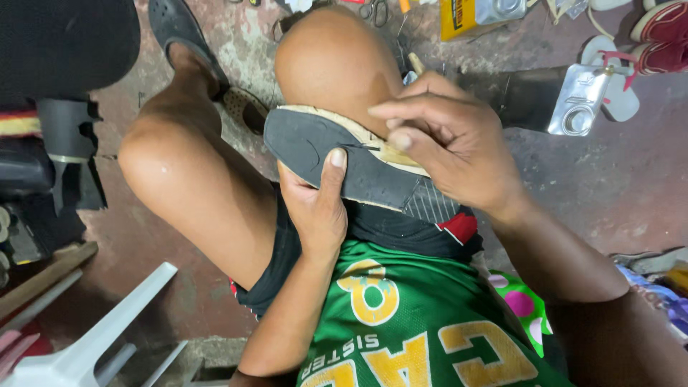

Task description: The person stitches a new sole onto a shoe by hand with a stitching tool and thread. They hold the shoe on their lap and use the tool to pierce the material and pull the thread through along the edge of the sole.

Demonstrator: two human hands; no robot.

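Shoe sole [337, 154] across knee, centre frame. Left hand [319, 208] grip clasped under near edge, thumb on dark rubber. Right hand [448, 147] fingers pinching tan upper layer at right end. Likely light, flexible, grippy; best held by edges.

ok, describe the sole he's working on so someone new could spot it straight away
Start at the bare knee in the top middle of the view; the sole lies across the leg just below it. The left hand props it from beneath, thumb on its face, and the right hand presses its tan upper edge. It is the only dark grey, flat, shoe-shaped piece being held; the sandals lie on the floor.
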